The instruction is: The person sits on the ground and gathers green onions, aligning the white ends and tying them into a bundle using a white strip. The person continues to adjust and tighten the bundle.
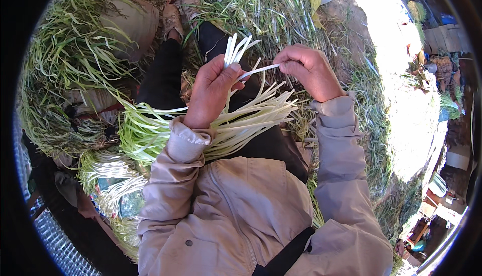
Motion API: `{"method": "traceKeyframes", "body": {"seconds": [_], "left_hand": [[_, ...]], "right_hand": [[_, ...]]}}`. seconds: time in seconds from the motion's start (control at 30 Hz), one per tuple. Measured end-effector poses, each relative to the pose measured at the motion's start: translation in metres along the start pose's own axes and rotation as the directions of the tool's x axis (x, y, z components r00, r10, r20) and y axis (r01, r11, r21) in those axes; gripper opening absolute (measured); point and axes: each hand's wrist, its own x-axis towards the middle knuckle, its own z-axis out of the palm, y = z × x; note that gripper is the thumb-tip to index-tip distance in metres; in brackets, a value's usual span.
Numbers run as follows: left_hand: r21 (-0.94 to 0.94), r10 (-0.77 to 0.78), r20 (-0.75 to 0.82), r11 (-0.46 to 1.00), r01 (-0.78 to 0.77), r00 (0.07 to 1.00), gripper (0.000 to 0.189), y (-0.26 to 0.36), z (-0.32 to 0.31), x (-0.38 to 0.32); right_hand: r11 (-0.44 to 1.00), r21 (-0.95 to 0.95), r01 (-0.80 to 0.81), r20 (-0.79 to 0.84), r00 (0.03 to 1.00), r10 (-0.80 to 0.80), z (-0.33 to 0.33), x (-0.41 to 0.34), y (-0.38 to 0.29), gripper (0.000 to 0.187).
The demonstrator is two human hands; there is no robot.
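Note:
My left hand (211,89) is closed around a small bunch of white allium stalks (235,52), likely garlic greens, whose cut-looking ends fan out above the thumb. Between the thumb and fingers of my right hand (307,70) is the tip of a single white stalk (260,70). Its other end reaches back to the left hand. Across my lap lies a larger bundle of the same greens (248,125), white ends to the right and yellow-green leaves to the left. My left wrist and sleeve hide part of that bundle.
A big heap of long green leaves (75,50) rises at the left, partly over a pale sack (131,27). More leaves (260,8) cover the ground ahead. White-stemmed bundles (116,174) lie by my left side. Bright sunlit ground (406,106) runs along the right.

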Motion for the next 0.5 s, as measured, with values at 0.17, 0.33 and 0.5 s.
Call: {"method": "traceKeyframes", "body": {"seconds": [0.17,0.33,0.5], "left_hand": [[0.220,0.139,0.058,0.964,-0.148,0.989,0.026,-0.002,0.004,-0.002],[0.405,0.213,0.065,0.887,-0.220,0.975,0.024,0.006,0.005,-0.002],[0.573,0.391,0.070,0.737,-0.358,0.917,0.019,0.012,0.015,-0.011]], "right_hand": [[0.998,-0.051,0.023,-0.048,0.999,-0.025,0.002,-0.001,-0.001,0.011],[0.975,-0.182,0.131,-0.041,0.989,-0.141,0.004,0.009,-0.011,0.007],[0.903,-0.385,0.189,-0.002,0.979,-0.206,0.002,0.008,-0.024,0.008]]}}
